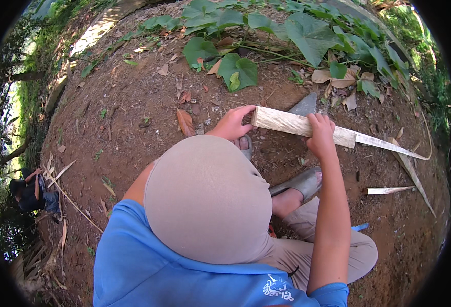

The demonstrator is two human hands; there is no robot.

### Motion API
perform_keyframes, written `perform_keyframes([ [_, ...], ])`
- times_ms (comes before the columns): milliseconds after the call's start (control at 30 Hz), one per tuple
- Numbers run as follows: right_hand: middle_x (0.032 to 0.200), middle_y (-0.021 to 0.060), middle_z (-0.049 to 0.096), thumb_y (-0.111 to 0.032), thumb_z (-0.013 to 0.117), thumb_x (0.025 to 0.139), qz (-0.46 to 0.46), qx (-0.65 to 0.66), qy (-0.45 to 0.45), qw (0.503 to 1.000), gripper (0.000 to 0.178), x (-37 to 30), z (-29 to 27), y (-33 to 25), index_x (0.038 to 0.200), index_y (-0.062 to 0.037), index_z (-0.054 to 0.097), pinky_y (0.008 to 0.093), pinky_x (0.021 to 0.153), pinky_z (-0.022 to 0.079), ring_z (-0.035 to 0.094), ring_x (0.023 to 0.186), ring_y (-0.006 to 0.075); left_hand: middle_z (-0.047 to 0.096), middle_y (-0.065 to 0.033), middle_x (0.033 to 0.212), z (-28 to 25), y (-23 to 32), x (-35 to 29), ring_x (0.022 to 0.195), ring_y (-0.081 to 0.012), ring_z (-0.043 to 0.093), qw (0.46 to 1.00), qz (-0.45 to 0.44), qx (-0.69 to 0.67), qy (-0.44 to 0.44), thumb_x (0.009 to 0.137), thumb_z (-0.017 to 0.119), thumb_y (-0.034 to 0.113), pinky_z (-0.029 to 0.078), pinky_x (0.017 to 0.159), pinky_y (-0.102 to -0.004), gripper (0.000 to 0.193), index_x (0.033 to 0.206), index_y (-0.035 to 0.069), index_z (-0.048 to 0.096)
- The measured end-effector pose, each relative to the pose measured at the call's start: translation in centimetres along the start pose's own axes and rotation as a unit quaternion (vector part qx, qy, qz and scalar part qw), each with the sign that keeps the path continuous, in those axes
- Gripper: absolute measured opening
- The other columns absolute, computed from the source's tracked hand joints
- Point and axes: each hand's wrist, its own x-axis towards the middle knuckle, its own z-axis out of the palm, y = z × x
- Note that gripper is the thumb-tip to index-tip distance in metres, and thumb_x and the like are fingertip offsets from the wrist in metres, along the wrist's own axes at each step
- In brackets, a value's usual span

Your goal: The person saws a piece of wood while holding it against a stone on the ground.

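Observation:
A pale, squared wooden block (281, 121) is held out in front of my raised knee, tilted slightly down to the right. My left hand (234, 123) is closed at its left end, thumb and fingers against the end face. Over the top edge, nearer the right end, curl the fingers of my right hand (321, 134). Past the block's right end runs a long, flat, pale tapering strip (384, 144); whether it is joined to the block I cannot tell. Just behind the block, a grey pointed slab (305, 104) lies on the soil.
Broad-leaved vines (307, 38) spread across the far ground. More pale strips lie at right, including a short wedge-shaped strip (389, 190). My sandalled foot (297, 187) is below the block. Another person (33, 192) sits at far left beside long dry stalks (74, 202).

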Motion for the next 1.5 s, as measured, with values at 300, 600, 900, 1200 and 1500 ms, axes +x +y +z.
perform_keyframes([
  [300, 0.128, 0.0101, 0.069, -0.006, 0.102, 0.070, 0.003, 0.017, -0.006, 1.000, 0.075, 0.05, 0.09, -0.02, 0.136, -0.0117, 0.068, 0.0534, 0.118, 0.044, 0.064, 0.131, 0.0381, 0.082, -0.0238, 0.142, -0.13, 0.05, 0.07, 0.135, -0.0366, 0.080, 1.000, -0.001, -0.011, -0.001, 0.091, 0.091, 0.003, 0.062, 0.116, -0.0451, 0.066, 0.153, -0.004, 0.070],
  [600, 0.132, 0.0116, 0.074, -0.002, 0.102, 0.070, -0.008, 0.013, -0.003, 1.000, 0.077, 0.01, -0.26, 0.21, 0.140, -0.0093, 0.071, 0.0534, 0.118, 0.045, 0.066, 0.131, 0.0395, 0.083, -0.0245, 0.137, 0.23, 0.12, -0.24, 0.128, -0.0382, 0.082, 1.000, 0.005, -0.001, 0.018, 0.091, 0.087, 0.002, 0.064, 0.111, -0.0464, 0.063, 0.152, -0.003, 0.070],
  [900, 0.125, 0.0102, 0.073, -0.002, 0.100, 0.068, -0.015, 0.023, 0.005, 1.000, 0.074, 0.22, -0.53, 0.46, 0.135, -0.0108, 0.071, 0.0529, 0.117, 0.045, 0.066, 0.128, 0.0389, 0.082, -0.0234, 0.133, -0.35, 0.20, 0.11, 0.127, -0.0413, 0.080, 0.999, 0.013, 0.044, -0.005, 0.088, 0.089, 0.004, 0.063, 0.110, -0.0494, 0.066, 0.152, 0.000, 0.069],
  [1200, 0.129, 0.0093, 0.074, -0.006, 0.103, 0.068, -0.006, 0.014, -0.012, 1.000, 0.077, 0.42, -0.58, 0.23, 0.137, -0.0120, 0.071, 0.0541, 0.118, 0.044, 0.066, 0.131, 0.0384, 0.081, -0.0216, 0.135, -0.43, 0.13, -0.04, 0.128, -0.0383, 0.080, 0.999, 0.012, 0.040, 0.000, 0.090, 0.089, 0.007, 0.064, 0.110, -0.0480, 0.064, 0.152, 0.001, 0.070],
  [1500, 0.129, 0.0091, 0.074, -0.007, 0.104, 0.067, -0.004, 0.016, -0.009, 1.000, 0.077, 0.37, -0.64, -0.06, 0.137, -0.0122, 0.071, 0.0543, 0.118, 0.044, 0.066, 0.131, 0.0383, 0.082, -0.0207, 0.134, -0.38, -0.13, -0.11, 0.127, -0.0372, 0.081, 0.999, 0.018, 0.045, 0.005, 0.090, 0.088, 0.007, 0.063, 0.111, -0.0474, 0.063, 0.151, 0.001, 0.070],
])
